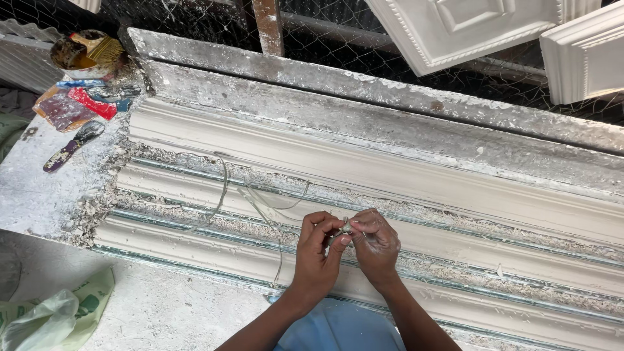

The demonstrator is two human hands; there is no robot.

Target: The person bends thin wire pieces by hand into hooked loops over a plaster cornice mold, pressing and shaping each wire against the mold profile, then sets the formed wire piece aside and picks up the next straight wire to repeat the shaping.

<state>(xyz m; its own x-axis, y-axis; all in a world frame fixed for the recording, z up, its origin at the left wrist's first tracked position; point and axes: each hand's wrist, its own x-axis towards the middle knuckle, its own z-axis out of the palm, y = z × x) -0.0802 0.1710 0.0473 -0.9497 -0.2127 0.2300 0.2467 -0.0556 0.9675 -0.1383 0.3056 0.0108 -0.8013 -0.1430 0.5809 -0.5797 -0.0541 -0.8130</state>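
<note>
- Blue cloth (338, 328) at the person's lap sits nearest, just under both forearms.
- Left hand (318, 250) and right hand (376, 242) meet fingertip to fingertip above the long plaster cornice mould (390, 175); each is pinched closed on a small pale knot (346, 227) of thin fibre strands (260, 201).
- Loose strands run from the knot up and to the left of the left hand, looping over the mould's ridges.
- As a judgement: the mould channels look already filled and set white, with crumbs of dried plaster along the edges; the strand work at the hands looks only begun, since most of the fibre lies slack.
- Far left of the left hand, on the dusty desk (39, 195), lie a scraper (70, 147), a red-handled tool (92, 103) and a bowl with a brush (88, 52).
- Beyond the right hand, finished white mouldings (481, 26) lean against wire mesh.
- Below the left hand lies a green-and-white plastic bag (55, 318).
</note>
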